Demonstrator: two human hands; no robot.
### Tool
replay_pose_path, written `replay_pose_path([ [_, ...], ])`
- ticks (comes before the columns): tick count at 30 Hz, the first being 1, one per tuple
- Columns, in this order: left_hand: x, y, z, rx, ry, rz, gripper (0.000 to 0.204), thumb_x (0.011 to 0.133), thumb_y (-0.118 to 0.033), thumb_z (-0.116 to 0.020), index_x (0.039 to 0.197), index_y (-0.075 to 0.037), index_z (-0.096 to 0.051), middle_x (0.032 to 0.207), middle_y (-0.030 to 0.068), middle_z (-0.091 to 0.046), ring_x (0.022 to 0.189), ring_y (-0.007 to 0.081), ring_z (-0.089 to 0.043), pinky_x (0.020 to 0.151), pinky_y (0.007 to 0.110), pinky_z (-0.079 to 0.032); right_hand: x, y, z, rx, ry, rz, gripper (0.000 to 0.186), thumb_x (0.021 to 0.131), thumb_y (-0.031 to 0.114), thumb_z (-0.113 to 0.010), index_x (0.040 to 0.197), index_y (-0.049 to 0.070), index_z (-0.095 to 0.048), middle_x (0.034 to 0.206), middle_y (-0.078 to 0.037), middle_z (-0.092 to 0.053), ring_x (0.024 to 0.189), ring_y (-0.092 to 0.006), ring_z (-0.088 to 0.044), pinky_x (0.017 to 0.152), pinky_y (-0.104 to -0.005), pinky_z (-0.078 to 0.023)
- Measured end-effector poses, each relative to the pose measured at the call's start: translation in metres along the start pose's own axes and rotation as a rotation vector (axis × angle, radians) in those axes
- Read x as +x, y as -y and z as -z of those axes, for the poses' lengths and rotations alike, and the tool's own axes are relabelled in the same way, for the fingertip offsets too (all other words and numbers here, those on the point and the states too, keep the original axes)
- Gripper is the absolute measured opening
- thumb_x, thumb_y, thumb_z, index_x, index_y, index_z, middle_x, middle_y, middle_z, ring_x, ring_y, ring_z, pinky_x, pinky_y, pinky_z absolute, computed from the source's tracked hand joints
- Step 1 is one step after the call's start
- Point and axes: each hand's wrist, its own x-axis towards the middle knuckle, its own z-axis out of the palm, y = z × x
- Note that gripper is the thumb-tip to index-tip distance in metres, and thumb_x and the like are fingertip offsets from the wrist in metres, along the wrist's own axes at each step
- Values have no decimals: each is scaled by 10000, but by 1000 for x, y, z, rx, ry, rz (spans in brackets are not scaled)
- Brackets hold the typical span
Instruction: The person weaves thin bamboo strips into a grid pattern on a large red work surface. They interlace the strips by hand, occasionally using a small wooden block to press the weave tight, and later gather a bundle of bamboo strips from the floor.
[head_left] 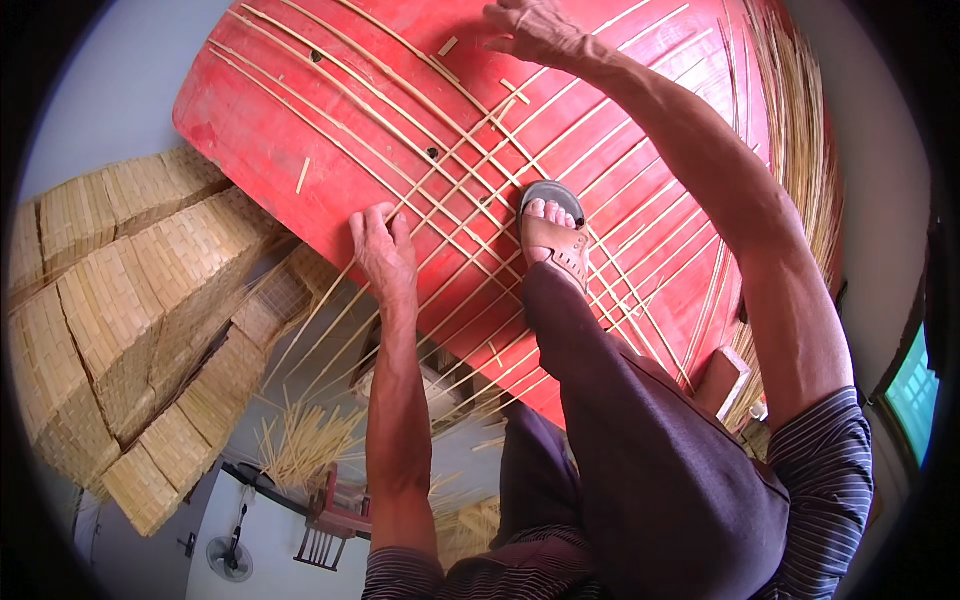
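the left hand (385, 250) touches a long, thin, tan strip (316, 313) at the edge of the big, flat red board (245, 125); i can't tell if it's pinching. the right hand (545, 35) is over the board, fingers apart.

a pale bluish wall (110, 90) fills the upper left of the frame; a greyish wall (875, 150) curves down the right side, where a window (912, 392) glows teal. at lower left appear a fan (230, 560) and slatted reddish furniture (335, 515).
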Motion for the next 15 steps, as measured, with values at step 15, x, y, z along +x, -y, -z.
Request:
replay_pose_path([
  [15,1,-3,0,-18,-30,16,158,869,-64,-663,1016,-20,-622,901,145,-571,814,299,-584,715,420,-505,-104,82,12,89,150,278,337,858,124,-615,1177,15,-611,1252,-120,-610,1153,-298,-584,929,-409,-501],
])
